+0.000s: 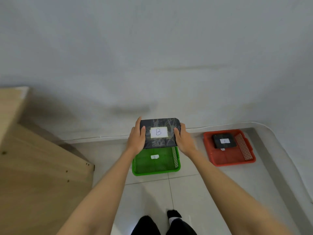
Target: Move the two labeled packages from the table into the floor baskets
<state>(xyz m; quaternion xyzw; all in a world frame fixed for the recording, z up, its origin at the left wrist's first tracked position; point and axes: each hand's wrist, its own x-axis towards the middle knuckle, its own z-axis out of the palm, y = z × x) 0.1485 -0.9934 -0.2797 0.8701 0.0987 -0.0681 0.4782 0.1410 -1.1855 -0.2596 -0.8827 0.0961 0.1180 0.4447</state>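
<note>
A dark patterned package with a white label marked B hangs in the air above the far edge of the green basket on the floor. My left hand grips its left side and my right hand grips its right side. Inside the green basket lies a small white tag marked B. To the right, the red basket holds a second dark package with a white label, lying flat in its far half.
A light wooden table fills the lower left. A white wall rises behind the baskets, and a grey raised curb bends around the red basket. My feet in dark socks stand on the pale tiles below.
</note>
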